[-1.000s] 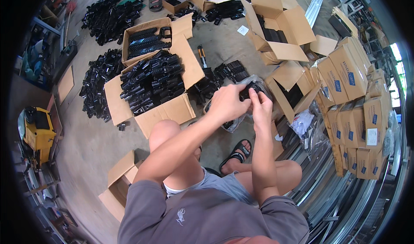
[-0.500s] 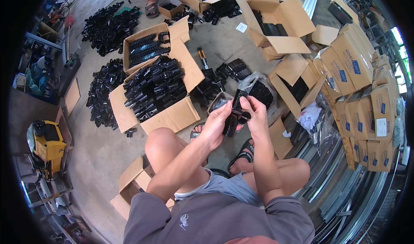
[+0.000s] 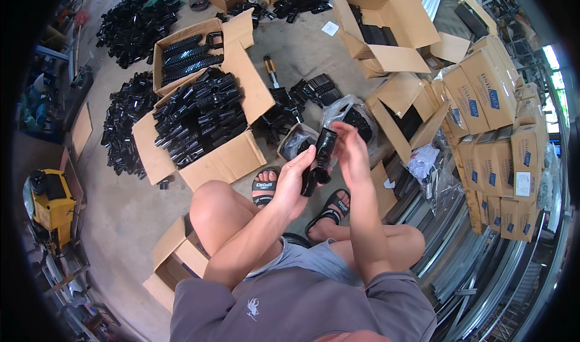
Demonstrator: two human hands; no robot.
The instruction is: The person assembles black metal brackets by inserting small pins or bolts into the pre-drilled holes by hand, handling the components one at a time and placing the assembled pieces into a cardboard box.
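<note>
Black, glossy tubular fitting (image 3: 327, 147) between the hands — likely rigid, slippery, fairly light: left hand (image 3: 295, 182) grasps it; right hand (image 3: 351, 153) loosely spread alongside, contact unclear — best gripped around its barrel.

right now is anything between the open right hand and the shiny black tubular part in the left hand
Nothing visible: the right hand is right beside the shiny black tubular part, which the left hand grips. The clear plastic bag of black pieces lies beyond, not between them.
</note>
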